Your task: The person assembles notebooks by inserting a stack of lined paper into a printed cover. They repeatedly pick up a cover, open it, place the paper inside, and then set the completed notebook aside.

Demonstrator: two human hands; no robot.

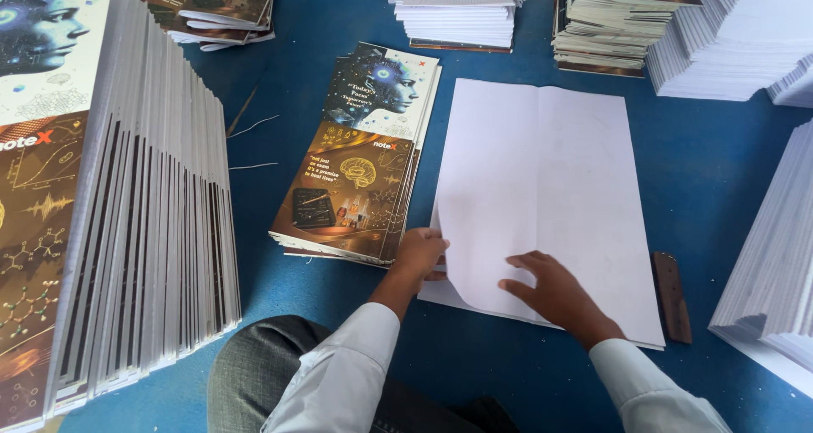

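Note:
A large white sheet of paper [542, 187] lies flat on the blue surface [720, 170], with a fold line down its middle. My left hand [419, 255] grips its lower left corner, which curls up off the surface. My right hand [555, 293] presses flat on the sheet near its lower edge, fingers spread. Just left of the sheet lies a small stack of printed booklet covers [356, 162] in dark blue and brown.
A tall stack of the same covers [110, 204] fills the left side. White paper piles [775, 264] stand at the right edge and along the back [457, 5]. A dark wooden block [671, 296] lies right of the sheet. Loose threads [252, 128] lie on the surface.

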